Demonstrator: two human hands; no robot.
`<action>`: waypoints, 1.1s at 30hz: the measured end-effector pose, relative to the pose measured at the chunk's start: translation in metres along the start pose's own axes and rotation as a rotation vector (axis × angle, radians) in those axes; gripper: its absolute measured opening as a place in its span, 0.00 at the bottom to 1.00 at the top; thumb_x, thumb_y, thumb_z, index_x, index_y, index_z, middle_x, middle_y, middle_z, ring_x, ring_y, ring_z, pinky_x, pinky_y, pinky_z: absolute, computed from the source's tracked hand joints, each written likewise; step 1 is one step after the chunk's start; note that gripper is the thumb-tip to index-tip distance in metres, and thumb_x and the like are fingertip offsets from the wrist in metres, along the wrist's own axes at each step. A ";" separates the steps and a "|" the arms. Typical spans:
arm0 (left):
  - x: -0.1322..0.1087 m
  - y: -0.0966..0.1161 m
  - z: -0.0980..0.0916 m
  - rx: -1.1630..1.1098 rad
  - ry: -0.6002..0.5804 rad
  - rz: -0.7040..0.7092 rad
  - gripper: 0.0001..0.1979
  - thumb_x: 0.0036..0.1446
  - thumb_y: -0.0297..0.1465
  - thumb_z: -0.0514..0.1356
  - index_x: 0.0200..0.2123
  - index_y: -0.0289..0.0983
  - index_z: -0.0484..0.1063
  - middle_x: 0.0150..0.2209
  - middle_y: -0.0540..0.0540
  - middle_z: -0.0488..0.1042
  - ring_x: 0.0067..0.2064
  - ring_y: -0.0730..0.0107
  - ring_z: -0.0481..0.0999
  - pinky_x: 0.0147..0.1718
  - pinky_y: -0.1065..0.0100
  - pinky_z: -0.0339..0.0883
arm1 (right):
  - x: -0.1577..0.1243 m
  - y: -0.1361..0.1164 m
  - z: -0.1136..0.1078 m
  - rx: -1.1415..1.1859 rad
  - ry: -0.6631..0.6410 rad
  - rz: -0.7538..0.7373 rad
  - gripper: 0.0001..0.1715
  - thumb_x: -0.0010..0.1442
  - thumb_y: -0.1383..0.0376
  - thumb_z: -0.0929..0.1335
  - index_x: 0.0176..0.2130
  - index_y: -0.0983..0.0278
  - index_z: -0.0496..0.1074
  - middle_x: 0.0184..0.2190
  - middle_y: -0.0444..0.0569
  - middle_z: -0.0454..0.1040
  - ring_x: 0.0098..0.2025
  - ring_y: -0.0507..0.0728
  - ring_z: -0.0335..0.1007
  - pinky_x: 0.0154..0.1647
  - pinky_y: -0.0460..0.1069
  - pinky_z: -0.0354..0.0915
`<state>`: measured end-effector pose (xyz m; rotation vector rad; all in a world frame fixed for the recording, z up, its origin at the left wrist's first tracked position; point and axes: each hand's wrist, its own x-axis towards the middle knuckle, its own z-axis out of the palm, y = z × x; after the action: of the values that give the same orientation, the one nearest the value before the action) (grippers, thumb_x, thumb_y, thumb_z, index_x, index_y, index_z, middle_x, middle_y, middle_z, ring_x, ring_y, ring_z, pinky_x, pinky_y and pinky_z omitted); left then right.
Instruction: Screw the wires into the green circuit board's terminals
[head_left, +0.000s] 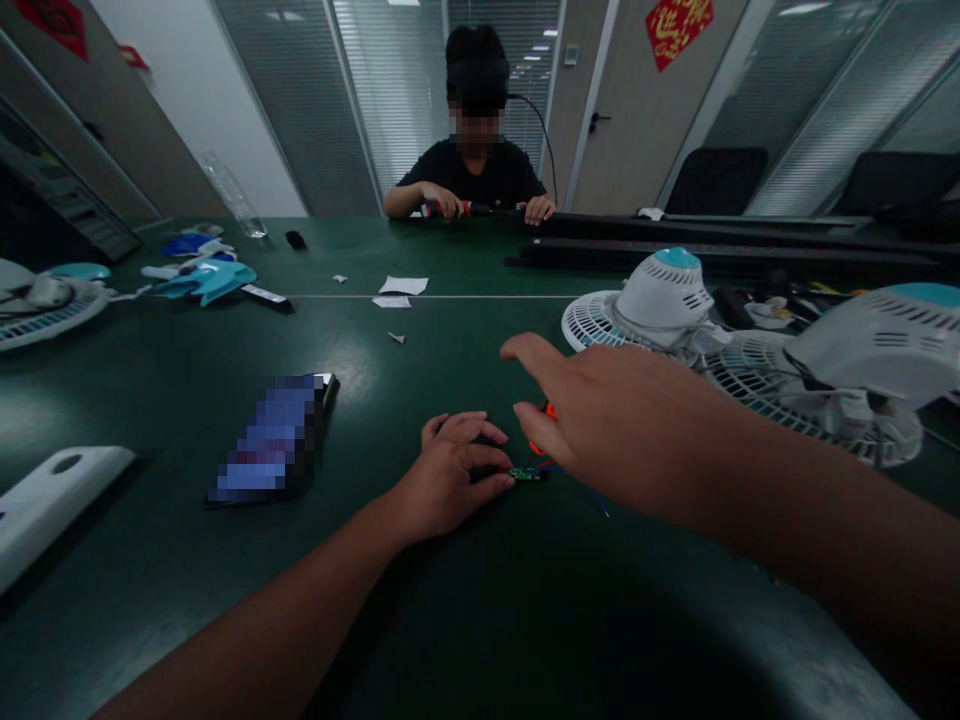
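Two left fingers (491, 489) pinch board (529, 475) (left edge).

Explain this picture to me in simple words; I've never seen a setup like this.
No machine is at work here: these are a person's own bare hands, seen from a camera worn on their head, looking forward and down. The left hand pinches one end of a small green circuit board. The right hand is over an orange item, mostly hidden, so I cannot tell whether it is gripped. On the green table lie a phone to the left, paper pieces farther off, and white slotted units to the right. Across the table, another person holds a red and black tool.
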<state>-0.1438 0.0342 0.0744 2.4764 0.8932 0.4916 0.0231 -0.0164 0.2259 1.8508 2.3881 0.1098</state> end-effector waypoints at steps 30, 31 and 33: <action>-0.003 0.008 0.000 0.049 0.036 0.006 0.09 0.55 0.34 0.64 0.41 0.47 0.78 0.52 0.48 0.73 0.59 0.52 0.64 0.59 0.42 0.46 | -0.007 -0.002 0.001 0.061 0.058 0.065 0.33 0.63 0.46 0.55 0.57 0.61 0.64 0.32 0.54 0.78 0.32 0.65 0.73 0.27 0.54 0.60; -0.003 0.011 0.000 0.058 0.053 0.006 0.09 0.55 0.33 0.64 0.41 0.46 0.78 0.52 0.48 0.73 0.59 0.52 0.64 0.60 0.42 0.45 | -0.008 -0.002 0.001 0.054 0.062 0.066 0.33 0.64 0.45 0.53 0.56 0.60 0.65 0.31 0.54 0.77 0.31 0.65 0.73 0.27 0.54 0.59; -0.004 0.017 0.002 0.080 0.079 0.004 0.11 0.54 0.32 0.65 0.42 0.45 0.77 0.53 0.47 0.72 0.60 0.51 0.63 0.60 0.42 0.43 | -0.008 -0.002 0.000 0.048 0.063 0.059 0.32 0.65 0.46 0.52 0.54 0.60 0.66 0.29 0.53 0.77 0.29 0.65 0.73 0.25 0.53 0.57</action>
<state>-0.1369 0.0192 0.0808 2.5472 0.9565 0.5692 0.0231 -0.0249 0.2262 1.9689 2.3976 0.1195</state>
